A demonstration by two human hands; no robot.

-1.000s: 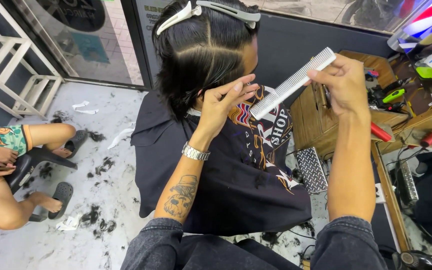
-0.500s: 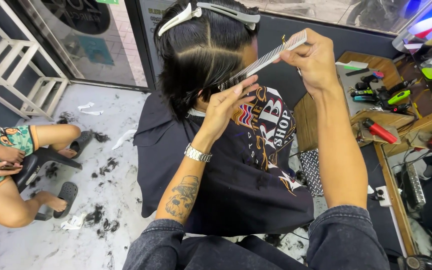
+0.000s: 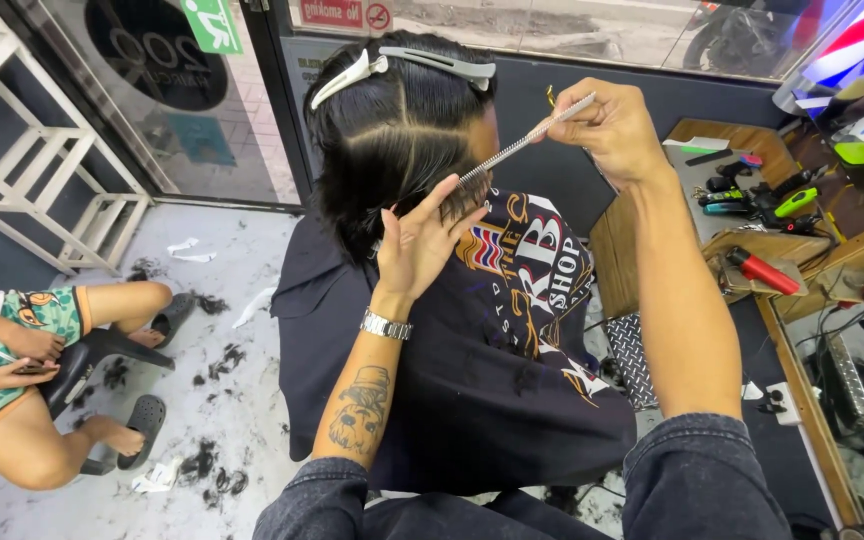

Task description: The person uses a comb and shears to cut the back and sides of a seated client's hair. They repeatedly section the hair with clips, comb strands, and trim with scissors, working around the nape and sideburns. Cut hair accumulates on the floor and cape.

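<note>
White comb (image 3: 524, 148) slants from right hand (image 3: 612, 128).

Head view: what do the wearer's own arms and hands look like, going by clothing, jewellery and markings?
Both arms wear dark grey denim-like sleeves pushed up to the elbows, forearms bare. The left hand has a silver metal-link wristwatch at the wrist, and a dark-ink tattoo of a figure under a hat-like shape on the forearm. The right hand shows no glove, watch or visible marking; no rings are discernible.

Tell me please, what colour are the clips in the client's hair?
White hair clips, clearest in the head view.
</note>
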